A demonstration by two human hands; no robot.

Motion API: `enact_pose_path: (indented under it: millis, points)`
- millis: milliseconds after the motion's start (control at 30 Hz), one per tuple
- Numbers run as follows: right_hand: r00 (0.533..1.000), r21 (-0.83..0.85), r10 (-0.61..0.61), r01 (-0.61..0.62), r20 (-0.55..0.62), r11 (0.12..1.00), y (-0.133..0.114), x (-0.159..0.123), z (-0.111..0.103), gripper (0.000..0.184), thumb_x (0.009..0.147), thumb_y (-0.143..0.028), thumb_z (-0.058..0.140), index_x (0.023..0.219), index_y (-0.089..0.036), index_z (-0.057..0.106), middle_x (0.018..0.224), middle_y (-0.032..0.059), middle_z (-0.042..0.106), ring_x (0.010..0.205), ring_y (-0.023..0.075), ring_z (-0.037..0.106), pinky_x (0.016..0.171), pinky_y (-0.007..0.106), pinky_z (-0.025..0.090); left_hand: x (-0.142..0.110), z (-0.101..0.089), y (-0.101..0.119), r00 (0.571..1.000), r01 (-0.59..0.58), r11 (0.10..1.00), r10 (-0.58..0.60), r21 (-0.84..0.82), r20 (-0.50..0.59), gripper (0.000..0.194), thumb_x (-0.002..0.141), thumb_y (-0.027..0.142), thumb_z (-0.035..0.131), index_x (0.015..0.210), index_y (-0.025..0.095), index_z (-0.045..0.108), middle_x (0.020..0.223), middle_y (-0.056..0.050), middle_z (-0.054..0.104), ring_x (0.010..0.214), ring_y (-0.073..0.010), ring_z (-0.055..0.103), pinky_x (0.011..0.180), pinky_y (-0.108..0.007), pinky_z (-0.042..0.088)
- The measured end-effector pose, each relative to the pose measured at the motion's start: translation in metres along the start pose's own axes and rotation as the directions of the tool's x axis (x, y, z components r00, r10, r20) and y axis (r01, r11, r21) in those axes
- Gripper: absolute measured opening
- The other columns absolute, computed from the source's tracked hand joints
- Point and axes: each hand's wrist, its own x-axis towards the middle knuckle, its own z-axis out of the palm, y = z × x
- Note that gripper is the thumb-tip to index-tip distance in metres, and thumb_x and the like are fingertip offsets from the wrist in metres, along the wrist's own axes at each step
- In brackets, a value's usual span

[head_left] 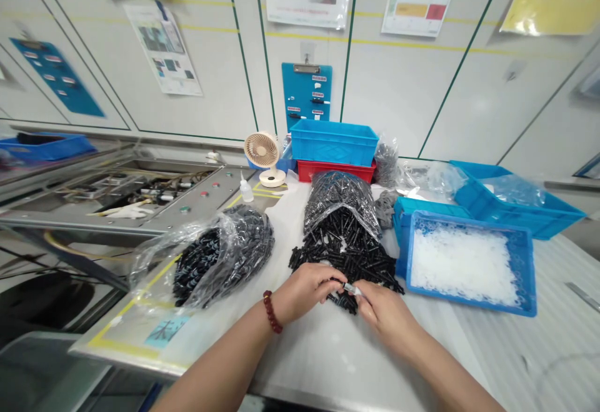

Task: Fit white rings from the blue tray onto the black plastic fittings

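My left hand (pixel 312 288) is closed on a slim black part, most of it hidden by the fingers. Between the hands shows a small whitish piece (pixel 350 289) at the end of that part, and my right hand (pixel 382 309) pinches it from the other side. Both hands are over the near edge of a heap of black rod-like parts (pixel 342 243), which spills out of a clear plastic bag (pixel 341 193). To the right, a tilted blue bin (pixel 527 281) holds many small white translucent pieces (pixel 464 265).
On the left lies another clear bag (pixel 244 237) with black parts. Farther back stand a small fan (pixel 262 152), a dropper bottle (pixel 245 190), and a blue bin (pixel 335 143) on a red one (pixel 337 169). A larger blue bin (pixel 539 212) sits back right.
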Motion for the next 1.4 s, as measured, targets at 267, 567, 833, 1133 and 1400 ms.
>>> enact_pose_path:
  millis: [267,567,833,1133,1400]
  points:
    - [0.997,-0.102,0.067,-0.07,-0.033,0.992,0.0,0.0,0.0,0.02,0.085,-0.022,0.038,0.072,-0.019,0.052,0.066,0.0,0.058,0.059,0.0129,0.049,0.053,0.023,0.022,0.0,0.0,0.003,0.999,0.038,0.999,-0.038,-0.032,-0.014,0.02,0.087,0.026,0.049,0.091,0.016,0.065,0.073,-0.002,0.066,0.048,-0.0065,0.049,0.053,-0.017,0.04]
    - [0.991,-0.257,0.12,-0.133,-0.066,0.957,-0.005,0.0,-0.001,0.029,0.088,-0.034,0.04,0.066,-0.019,0.053,0.063,0.001,0.062,0.058,0.0132,0.053,0.051,0.025,0.017,-0.001,0.004,0.005,1.0,0.021,0.999,-0.02,-0.041,0.009,0.016,0.086,0.024,0.051,0.091,0.018,0.065,0.077,-0.001,0.067,0.052,-0.0081,0.052,0.055,-0.017,0.042]
    - [0.968,-0.337,0.199,-0.24,-0.152,0.911,-0.004,-0.001,0.003,0.031,0.085,-0.04,0.045,0.064,-0.02,0.055,0.063,0.0026,0.063,0.059,0.0145,0.055,0.049,0.026,0.014,0.002,0.004,0.007,0.998,-0.054,0.997,0.055,0.058,-0.022,0.014,0.084,0.018,0.053,0.09,0.019,0.066,0.085,-0.002,0.068,0.075,-0.0127,0.06,0.071,-0.02,0.044]
    - [0.943,-0.254,0.244,-0.299,-0.228,0.92,0.0,0.001,-0.004,0.028,0.084,-0.038,0.045,0.064,-0.02,0.053,0.06,0.0001,0.062,0.056,0.0135,0.055,0.049,0.024,0.017,-0.003,-0.01,0.005,0.995,-0.076,0.981,0.063,0.177,0.079,0.019,0.078,0.026,0.06,0.095,0.019,0.067,0.078,-0.002,0.06,0.064,-0.011,0.052,0.061,-0.02,0.041]
    - [0.988,-0.062,0.035,-0.045,-0.153,0.997,-0.006,-0.001,0.011,0.016,0.081,-0.032,0.051,0.076,-0.021,0.06,0.063,-0.0012,0.064,0.057,0.0128,0.056,0.052,0.022,0.028,0.007,0.006,0.008,0.969,0.033,0.77,-0.182,-0.637,-0.169,0.043,0.069,0.02,0.061,0.111,0.019,0.054,0.085,-0.001,0.046,0.064,-0.0081,0.041,0.056,-0.019,0.035]
